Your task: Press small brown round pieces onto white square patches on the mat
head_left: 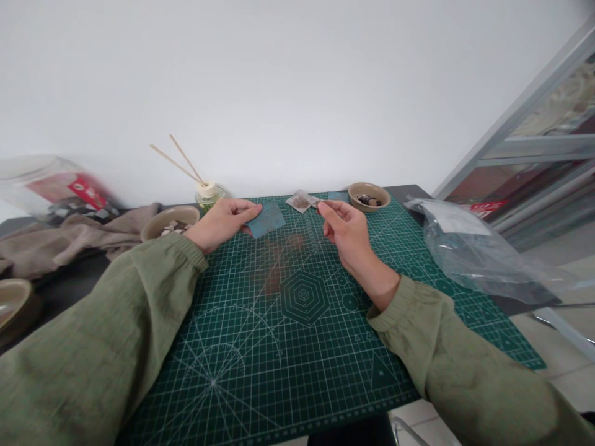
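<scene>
My left hand (pixel 222 223) pinches a small blue-grey square of material (pixel 268 220) by its left edge, just above the green cutting mat (pixel 297 347). My right hand (pixel 346 232) hovers to the right of it with thumb and forefinger pinched together; whether something thin sits between them I cannot tell. A small clear packet (pixel 302 200) with brown contents lies just beyond my right fingertips, next to another blue-grey piece (pixel 338 196). Both arms wear olive green sleeves.
A bowl (pixel 369 196) with dark pieces stands at the mat's far right, another bowl (pixel 170 222) with pale pieces behind my left hand. A reed diffuser (pixel 207 193), crumpled beige cloth (pixel 74 241), a clear jar (pixel 51 186) and a third bowl (pixel 13 303) are left. A plastic bag (pixel 469 251) lies right.
</scene>
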Motion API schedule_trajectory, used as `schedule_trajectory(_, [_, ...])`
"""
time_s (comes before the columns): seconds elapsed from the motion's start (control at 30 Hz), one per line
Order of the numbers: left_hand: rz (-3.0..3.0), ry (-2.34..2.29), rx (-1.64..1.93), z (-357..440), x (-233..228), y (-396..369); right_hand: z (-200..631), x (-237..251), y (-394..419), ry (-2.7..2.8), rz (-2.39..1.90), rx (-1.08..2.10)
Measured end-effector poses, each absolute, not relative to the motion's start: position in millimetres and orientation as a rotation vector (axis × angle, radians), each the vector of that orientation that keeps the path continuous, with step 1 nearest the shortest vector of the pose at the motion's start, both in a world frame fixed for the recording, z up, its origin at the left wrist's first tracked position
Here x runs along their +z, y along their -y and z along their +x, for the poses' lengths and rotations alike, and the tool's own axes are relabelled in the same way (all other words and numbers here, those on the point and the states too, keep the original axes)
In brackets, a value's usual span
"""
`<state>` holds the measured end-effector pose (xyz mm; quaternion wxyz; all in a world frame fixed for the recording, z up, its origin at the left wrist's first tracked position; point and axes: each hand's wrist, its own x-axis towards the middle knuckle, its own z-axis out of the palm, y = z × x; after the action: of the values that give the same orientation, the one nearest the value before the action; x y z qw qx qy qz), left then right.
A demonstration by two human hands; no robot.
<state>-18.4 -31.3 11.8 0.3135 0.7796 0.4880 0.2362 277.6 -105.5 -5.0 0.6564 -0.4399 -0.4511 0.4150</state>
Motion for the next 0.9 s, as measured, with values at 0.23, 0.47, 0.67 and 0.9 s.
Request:
schedule_trajectory(0.23, [2.407,-1.178,0.993,-15,24,86,279,-6,105,1.051,-1.013,0.92])
schedule_trajectory(0.47, [2.765,-0.786,0.627,-36,18,139,277,-4,114,1.251,-1.066,0.937])
schedule_trajectory(0.67, [2.765,-0.703,0.56,-42,7,144,267,6,132,1.535,-1.041,1.089])
schedule_trajectory(0.9, [2.443,-0.945,1.007,-19,-2,153,262,1,135,1.604,-0.889,1.499])
